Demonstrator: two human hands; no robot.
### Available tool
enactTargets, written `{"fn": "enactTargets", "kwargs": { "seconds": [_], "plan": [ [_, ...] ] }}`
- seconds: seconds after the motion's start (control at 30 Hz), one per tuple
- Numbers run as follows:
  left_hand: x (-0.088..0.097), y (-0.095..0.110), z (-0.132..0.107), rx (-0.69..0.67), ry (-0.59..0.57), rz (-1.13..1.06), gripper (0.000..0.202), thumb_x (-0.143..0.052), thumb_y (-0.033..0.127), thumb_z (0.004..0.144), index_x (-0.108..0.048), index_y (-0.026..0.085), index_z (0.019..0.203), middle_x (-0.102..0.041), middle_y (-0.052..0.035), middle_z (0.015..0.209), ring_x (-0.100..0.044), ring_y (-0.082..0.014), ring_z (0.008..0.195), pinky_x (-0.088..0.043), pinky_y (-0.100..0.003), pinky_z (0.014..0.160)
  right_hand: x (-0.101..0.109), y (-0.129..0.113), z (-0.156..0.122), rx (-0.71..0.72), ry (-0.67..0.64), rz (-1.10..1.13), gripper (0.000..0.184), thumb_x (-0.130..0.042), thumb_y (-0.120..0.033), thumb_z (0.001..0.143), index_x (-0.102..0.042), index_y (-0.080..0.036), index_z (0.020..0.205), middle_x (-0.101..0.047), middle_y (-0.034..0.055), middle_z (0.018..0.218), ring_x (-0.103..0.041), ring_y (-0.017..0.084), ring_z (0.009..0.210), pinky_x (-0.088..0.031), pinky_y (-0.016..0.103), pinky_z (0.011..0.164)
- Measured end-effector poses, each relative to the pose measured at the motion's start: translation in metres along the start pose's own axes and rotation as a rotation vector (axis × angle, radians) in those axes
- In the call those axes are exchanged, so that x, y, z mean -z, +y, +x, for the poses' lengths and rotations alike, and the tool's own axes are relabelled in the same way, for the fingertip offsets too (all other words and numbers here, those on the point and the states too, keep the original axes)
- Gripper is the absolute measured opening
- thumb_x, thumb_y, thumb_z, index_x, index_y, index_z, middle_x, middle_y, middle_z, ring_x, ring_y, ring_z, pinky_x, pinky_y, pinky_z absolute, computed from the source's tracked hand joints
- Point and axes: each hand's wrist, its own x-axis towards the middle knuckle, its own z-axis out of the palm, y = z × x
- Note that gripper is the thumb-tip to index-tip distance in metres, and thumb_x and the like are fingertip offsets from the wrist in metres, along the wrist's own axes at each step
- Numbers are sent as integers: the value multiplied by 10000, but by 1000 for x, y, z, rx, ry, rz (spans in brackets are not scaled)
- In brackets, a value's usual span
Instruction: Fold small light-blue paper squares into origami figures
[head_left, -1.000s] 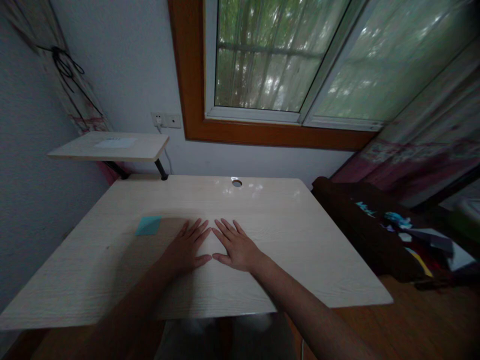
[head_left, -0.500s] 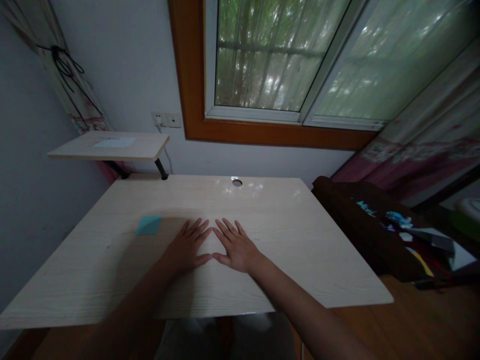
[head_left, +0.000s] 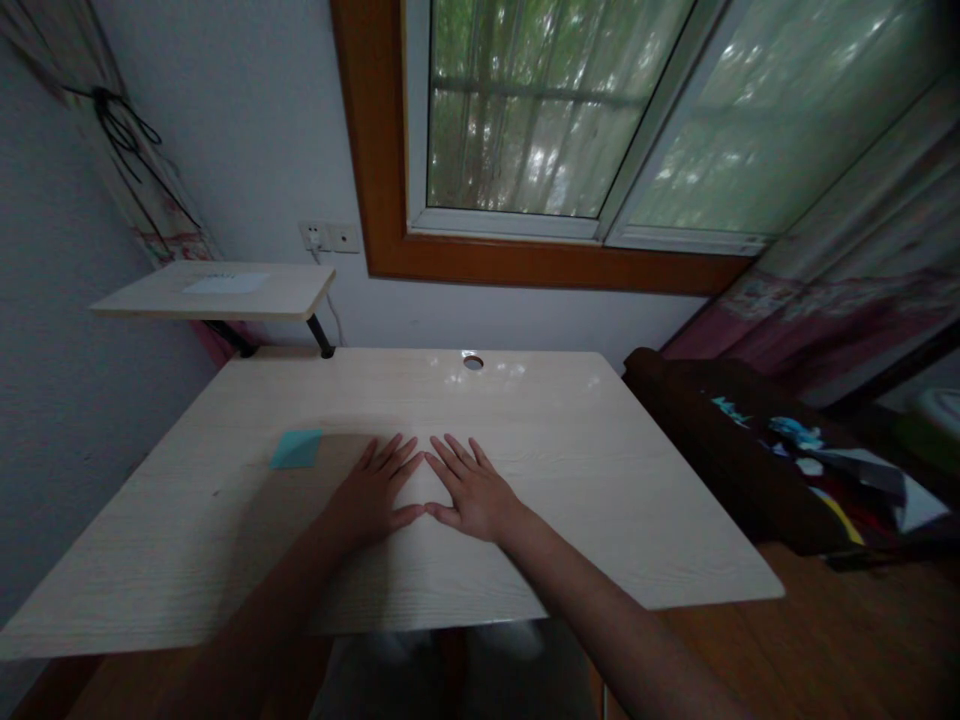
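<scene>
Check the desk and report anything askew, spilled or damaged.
Nothing stands out. The left hand and right hand lie flat on the desk, thumbs meeting; a blue paper lies flat beside the left hand. No spill or damage shows.

A side shelf [head_left: 289,291], wall socket [head_left: 330,237], wood-framed window [head_left: 525,110] and patterned curtain [head_left: 832,290].

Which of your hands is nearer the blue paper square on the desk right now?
Left. The left hand lies flat on the desk, just right of the blue paper square and not touching it. The right hand lies flat beyond the left, farther from the square.
</scene>
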Motion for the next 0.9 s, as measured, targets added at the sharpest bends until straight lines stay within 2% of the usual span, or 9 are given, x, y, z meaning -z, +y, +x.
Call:
{"fn": "enactTargets", "kwargs": {
  "seconds": [0.9],
  "plan": [
    [2,0,0,4,-4,-23,774,-400,654,904,-240,240,1538,-256,-84,1604,-162,-302,1492,-85,-532,1201,1,-1,0,-4,-7,4,800,-448,-629,924,-196,-203,1552,-156,123,1614,-118,321,1491,-120,607,1177]
  ]
}}
